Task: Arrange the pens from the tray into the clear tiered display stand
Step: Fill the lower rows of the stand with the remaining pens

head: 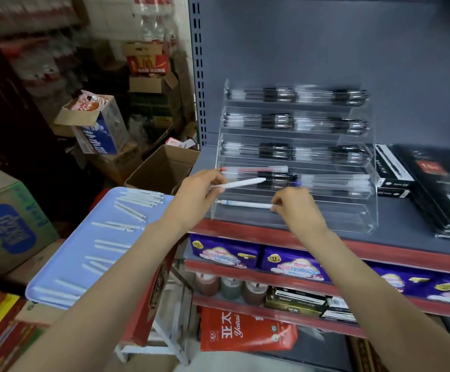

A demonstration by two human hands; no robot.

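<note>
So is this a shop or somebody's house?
Most likely a small shop. A grey metal shelf unit holds a clear tiered display stand of pens, purple packaged goods fill the shelf below, and cardboard stock boxes are piled on the left.

grey metal shelving with red edge strips; stacked cardboard boxes at left (storeroom clutter).

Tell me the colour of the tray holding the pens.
Pale blue tray, seen in the head view.
</note>
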